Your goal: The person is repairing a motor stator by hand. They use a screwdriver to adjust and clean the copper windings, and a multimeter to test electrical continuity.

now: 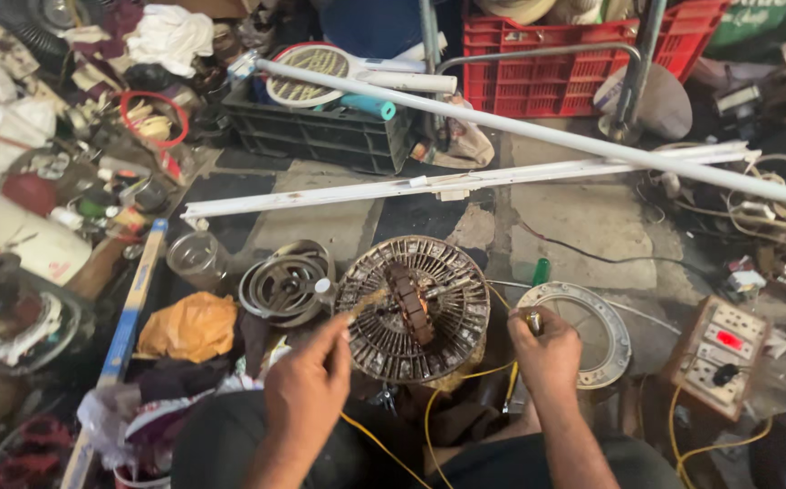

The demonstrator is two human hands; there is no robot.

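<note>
Single head-worn view, steeply downward and close over a cluttered workshop floor [583,217].

A round, rusty brown fan motor [413,308] with a slotted rim lies flat, its copper-wound core facing up. A thin stick [366,302] rests on its left edge. Yellow wires [465,376] trail below it.

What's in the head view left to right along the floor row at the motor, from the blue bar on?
Blue bar → orange cloth → coiled metal ring part → left hand with a brush → round motor core → right hand gripping a tool → white ring → socket board.
</note>
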